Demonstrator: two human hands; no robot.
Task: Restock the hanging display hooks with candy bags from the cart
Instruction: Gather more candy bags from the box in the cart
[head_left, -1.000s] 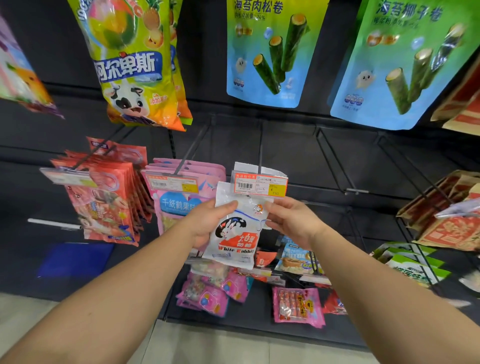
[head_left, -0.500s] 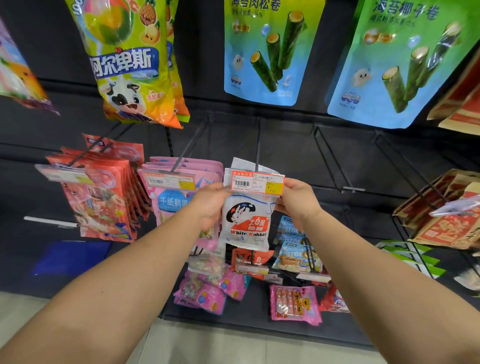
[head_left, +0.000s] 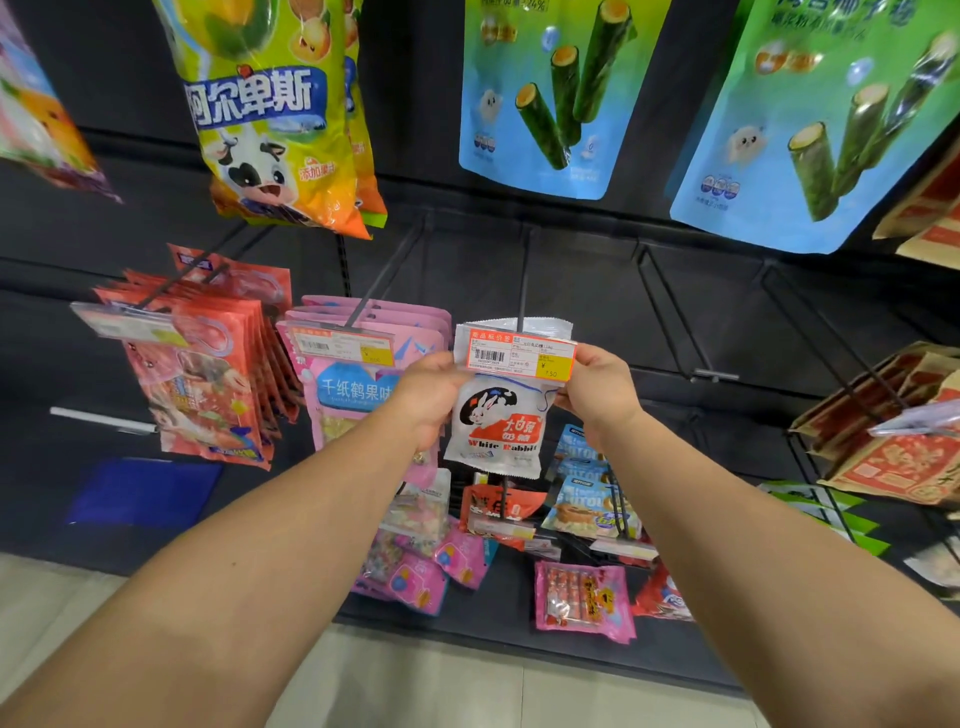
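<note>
A white White Rabbit candy bag (head_left: 496, 423) hangs upright at the front end of a black display hook (head_left: 523, 280), right behind the hook's orange price tag (head_left: 522, 355). My left hand (head_left: 428, 397) pinches the bag's upper left edge. My right hand (head_left: 597, 389) grips its upper right edge beside the tag. The bag's top strip shows above the tag; whether the hook passes through its hole is hidden. No cart is in view.
Pink bags (head_left: 358, 374) and red bags (head_left: 208, 374) hang on hooks to the left. Two bare hooks (head_left: 670, 317) stand to the right, then brown bags (head_left: 893, 431). Large yellow (head_left: 270, 119) and blue-green bags (head_left: 556, 88) hang above. More packets (head_left: 584, 600) hang lower down.
Both hands have raised the White Rabbit bag from below the price tag up to the hook's tip, so its top now sits behind the tag.
</note>
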